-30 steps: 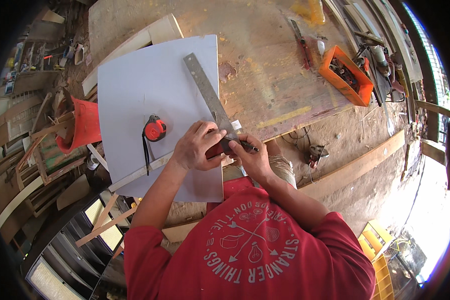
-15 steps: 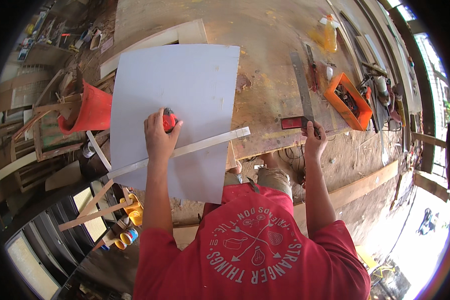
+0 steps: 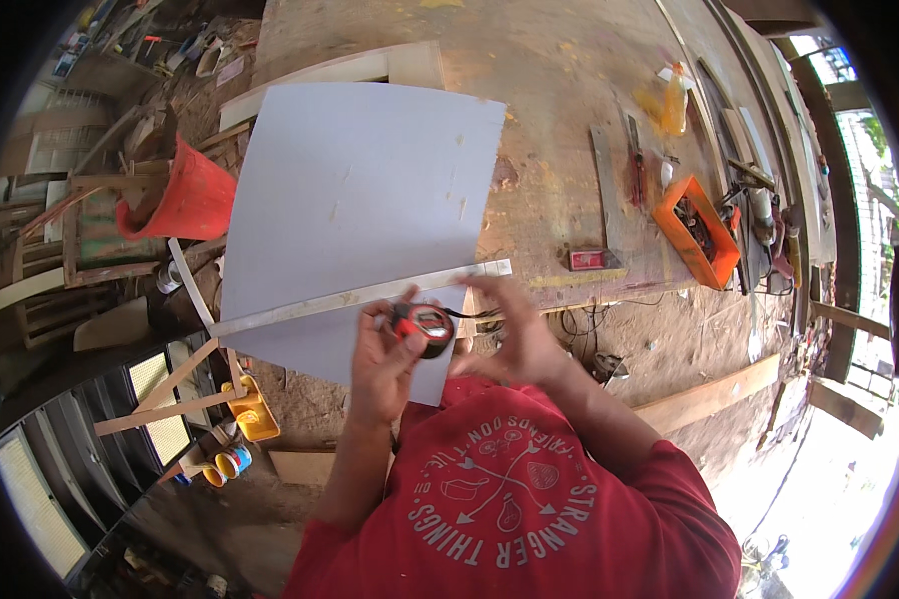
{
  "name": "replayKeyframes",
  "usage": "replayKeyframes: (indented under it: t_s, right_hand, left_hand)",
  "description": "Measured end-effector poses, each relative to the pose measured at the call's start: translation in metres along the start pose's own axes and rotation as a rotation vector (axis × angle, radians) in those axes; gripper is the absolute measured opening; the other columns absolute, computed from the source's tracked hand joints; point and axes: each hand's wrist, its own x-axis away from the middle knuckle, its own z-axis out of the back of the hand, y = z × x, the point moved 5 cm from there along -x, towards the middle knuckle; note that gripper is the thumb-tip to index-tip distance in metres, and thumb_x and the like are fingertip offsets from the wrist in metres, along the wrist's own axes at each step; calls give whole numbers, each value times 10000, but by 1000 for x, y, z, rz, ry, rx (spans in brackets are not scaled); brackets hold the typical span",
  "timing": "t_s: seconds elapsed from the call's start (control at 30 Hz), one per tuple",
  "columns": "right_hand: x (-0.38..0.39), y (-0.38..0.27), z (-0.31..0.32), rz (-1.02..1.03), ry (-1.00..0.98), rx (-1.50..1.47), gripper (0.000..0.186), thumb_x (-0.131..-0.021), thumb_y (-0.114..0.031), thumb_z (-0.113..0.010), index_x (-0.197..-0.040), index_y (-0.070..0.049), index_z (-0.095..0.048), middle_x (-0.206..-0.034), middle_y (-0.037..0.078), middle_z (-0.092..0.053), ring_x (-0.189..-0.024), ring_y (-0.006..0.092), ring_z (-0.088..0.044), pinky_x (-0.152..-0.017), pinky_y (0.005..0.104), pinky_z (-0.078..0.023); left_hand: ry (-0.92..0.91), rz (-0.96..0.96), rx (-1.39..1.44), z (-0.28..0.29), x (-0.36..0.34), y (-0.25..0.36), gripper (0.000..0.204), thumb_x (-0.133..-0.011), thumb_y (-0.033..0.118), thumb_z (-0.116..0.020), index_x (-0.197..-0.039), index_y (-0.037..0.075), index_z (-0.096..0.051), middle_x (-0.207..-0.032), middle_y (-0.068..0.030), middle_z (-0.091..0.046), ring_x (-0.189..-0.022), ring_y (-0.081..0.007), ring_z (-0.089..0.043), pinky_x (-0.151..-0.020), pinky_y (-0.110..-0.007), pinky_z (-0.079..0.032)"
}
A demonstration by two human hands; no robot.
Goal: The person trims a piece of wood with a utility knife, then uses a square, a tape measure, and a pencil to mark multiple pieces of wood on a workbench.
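Observation:
My left hand (image 3: 380, 364) is closed around a red and black tape measure (image 3: 427, 327), held above the near edge of a large white panel (image 3: 370, 190). My right hand (image 3: 521, 334), somewhat blurred, is just right of it with thumb and fingers apart. A thin black strap (image 3: 466, 314) shows between the tape measure and that hand; I cannot tell whether the fingers touch it. Across the panel lies a long pale strip (image 3: 360, 296). On the table to the right rests a square with a metal blade (image 3: 605, 185) and a red handle (image 3: 591, 260).
An orange tray (image 3: 697, 235) of small hardware stands at the table's right side, near a bottle of orange liquid (image 3: 675, 100) and a pair of red-handled pliers (image 3: 636, 160). Left of the panel is a red bucket (image 3: 195, 195). Yellow containers (image 3: 255, 409) sit lower left.
My right hand has let go of the square and moved left toward the tape measure. My left hand has lifted the tape measure off the panel and brought it nearer my body.

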Motion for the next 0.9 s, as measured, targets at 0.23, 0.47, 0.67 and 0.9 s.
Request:
replayKeyframes:
  t_s: [0.23, 0.47, 0.67, 0.9]
  right_hand:
    - [-15, -13, -63, 138, -215, -9, 652, -772, -296, -971, -1264, -37, -630, -1145, 149, -698, -1020, 339, -720, -883, 427, -591]
    - [-20, 55, 29, -136, 56, 367, 386, -826, -64, -818, -1188, -36, -689, -1070, 155, -716, -964, 311, -727, -881, 399, -582]
    - [-17, 80, 43, -231, 11, 371, 359, -843, -77, -808, -1175, -11, -687, -1059, 161, -727, -968, 285, -723, -899, 390, -569]
    - [-13, 105, 66, -351, 58, 344, 366, -858, -84, -809, -1197, -20, -689, -1060, 130, -739, -970, 230, -717, -899, 373, -568]
  left_hand:
    - [139, 283, 181, 59, 31, 0, 232, -1076, 102, -662, -1260, 113, -521, -1292, -97, -644, -1182, -194, -679, -882, -310, -638]
    - [785, -275, -623, 260, 23, 128, 185, -1071, 195, -695, -1125, 21, -662, -1035, -45, -720, -978, -162, -693, -883, -299, -553]
    - [1154, -492, -1008, 372, 18, 171, 300, -1026, 256, -738, -1130, -25, -756, -970, -80, -762, -863, -176, -695, -815, -331, -552]
    - [1104, -465, -1212, 340, -11, 156, 281, -984, 271, -782, -1056, 0, -792, -917, -156, -793, -828, -283, -747, -783, -406, -569]
